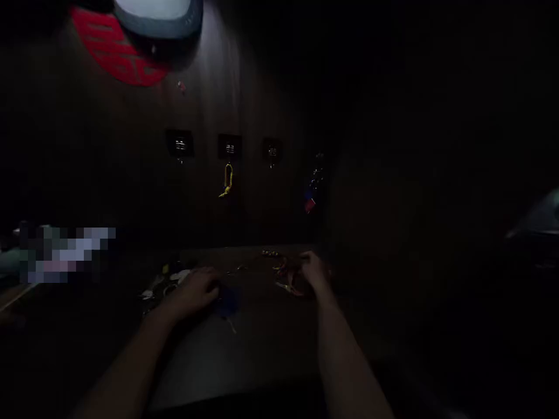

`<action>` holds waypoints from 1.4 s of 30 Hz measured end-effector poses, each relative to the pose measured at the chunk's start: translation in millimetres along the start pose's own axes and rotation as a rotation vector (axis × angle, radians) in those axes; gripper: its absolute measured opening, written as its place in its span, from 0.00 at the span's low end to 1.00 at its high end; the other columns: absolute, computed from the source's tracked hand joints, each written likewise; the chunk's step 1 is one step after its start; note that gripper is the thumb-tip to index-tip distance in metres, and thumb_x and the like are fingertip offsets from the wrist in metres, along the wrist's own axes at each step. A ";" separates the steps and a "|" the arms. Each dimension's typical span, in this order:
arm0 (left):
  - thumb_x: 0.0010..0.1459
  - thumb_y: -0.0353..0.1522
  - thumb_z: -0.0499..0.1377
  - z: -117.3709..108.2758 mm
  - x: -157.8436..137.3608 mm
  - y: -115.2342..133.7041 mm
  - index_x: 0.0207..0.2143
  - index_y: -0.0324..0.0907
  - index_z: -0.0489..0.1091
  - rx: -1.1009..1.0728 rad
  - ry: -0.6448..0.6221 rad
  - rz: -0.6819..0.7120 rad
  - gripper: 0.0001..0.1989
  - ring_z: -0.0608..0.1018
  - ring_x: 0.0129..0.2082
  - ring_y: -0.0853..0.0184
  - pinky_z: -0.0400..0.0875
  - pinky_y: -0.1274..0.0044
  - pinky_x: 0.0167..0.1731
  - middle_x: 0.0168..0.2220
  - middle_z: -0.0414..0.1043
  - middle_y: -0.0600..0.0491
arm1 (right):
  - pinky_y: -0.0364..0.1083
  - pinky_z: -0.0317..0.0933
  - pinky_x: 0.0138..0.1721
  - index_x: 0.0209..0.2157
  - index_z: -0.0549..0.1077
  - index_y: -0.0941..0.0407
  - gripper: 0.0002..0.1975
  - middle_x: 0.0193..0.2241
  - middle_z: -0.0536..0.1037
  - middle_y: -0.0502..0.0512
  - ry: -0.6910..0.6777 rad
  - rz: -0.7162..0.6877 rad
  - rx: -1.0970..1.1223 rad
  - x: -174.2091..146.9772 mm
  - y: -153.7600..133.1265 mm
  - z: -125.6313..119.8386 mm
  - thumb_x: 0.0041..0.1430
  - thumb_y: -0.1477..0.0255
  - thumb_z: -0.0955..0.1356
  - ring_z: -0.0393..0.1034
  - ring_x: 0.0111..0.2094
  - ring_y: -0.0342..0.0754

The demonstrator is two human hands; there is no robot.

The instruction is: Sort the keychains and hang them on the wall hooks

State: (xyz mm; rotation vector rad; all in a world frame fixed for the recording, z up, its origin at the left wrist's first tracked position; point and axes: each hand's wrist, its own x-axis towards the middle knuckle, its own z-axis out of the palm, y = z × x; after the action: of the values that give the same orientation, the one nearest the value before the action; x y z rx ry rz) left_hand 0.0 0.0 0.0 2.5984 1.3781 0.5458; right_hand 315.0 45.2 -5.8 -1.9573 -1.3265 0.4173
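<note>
The scene is very dark and slightly smeared. My left hand lies low over the table, its fingers bent and hard to make out. Just right of it is a flat dark-blue thing, with a thin pale strip sticking out toward me. My right hand is closed at the right end of a tangle of cords, brownish-orange with yellow parts. Its fingertips point left and are partly lost in shadow. Beyond my left hand sits a pile of small items, some pale, one yellow.
On the dark upright panel behind the table, a yellow braided loop hangs below the middle of three dark plates. Farther right hangs a shiny trinket with a red end. A red round cut-out and a lamp are at the top left.
</note>
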 end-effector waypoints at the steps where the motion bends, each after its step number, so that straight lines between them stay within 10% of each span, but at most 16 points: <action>1: 0.51 0.29 0.51 0.4 0.2 0.0 0.39 0.42 0.69 0.003 0.007 -0.014 0.13 0.72 0.41 0.61 0.64 0.72 0.42 0.41 0.71 0.48 | 0.42 0.59 0.33 0.35 0.72 0.57 0.16 0.34 0.76 0.56 -0.016 -0.009 0.011 -0.1 -1.3 3.9 0.44 0.84 0.63 0.70 0.37 0.48; 17: 0.50 0.24 0.49 0.4 4.1 8.2 0.31 0.41 0.69 0.005 0.045 -0.015 0.10 0.74 0.35 0.65 0.64 0.75 0.37 0.32 0.73 0.51 | 0.41 0.56 0.28 0.26 0.74 0.55 0.05 0.25 0.76 0.49 -0.192 -0.251 0.041 -10.9 -7.9 30.4 0.44 0.72 0.66 0.69 0.28 0.44; 29: 0.53 0.28 0.51 4.6 8.1 16.0 0.38 0.45 0.70 -0.217 0.251 0.034 0.12 0.75 0.39 0.66 0.66 0.75 0.42 0.37 0.75 0.53 | 0.44 0.63 0.30 0.27 0.73 0.57 0.13 0.24 0.78 0.51 -0.481 -0.187 0.920 -39.3 -49.4 35.9 0.39 0.63 0.71 0.71 0.25 0.44; 35: 0.55 0.35 0.53 7.9 12.4 38.4 0.47 0.45 0.66 -0.426 0.361 -0.031 0.16 0.73 0.45 0.64 0.65 0.73 0.45 0.46 0.71 0.50 | 0.43 0.63 0.32 0.32 0.75 0.55 0.13 0.29 0.78 0.50 -0.679 -0.326 0.859 -61.0 -64.1 30.9 0.44 0.63 0.70 0.71 0.28 0.43; 42: 0.54 0.36 0.54 4.6 12.2 42.2 0.30 0.42 0.71 -0.594 0.258 -0.104 0.09 0.74 0.36 0.66 0.66 0.75 0.40 0.33 0.74 0.54 | 0.44 0.62 0.37 0.33 0.76 0.54 0.11 0.30 0.78 0.50 -0.641 -0.461 0.771 -64.1 -67.9 31.9 0.48 0.64 0.68 0.71 0.34 0.45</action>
State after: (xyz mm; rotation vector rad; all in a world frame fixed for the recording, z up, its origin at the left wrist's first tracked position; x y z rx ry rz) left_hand 40.4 -13.7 11.2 2.0208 1.1703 1.1083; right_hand 223.4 13.8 12.9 -0.8662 -1.6103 1.1754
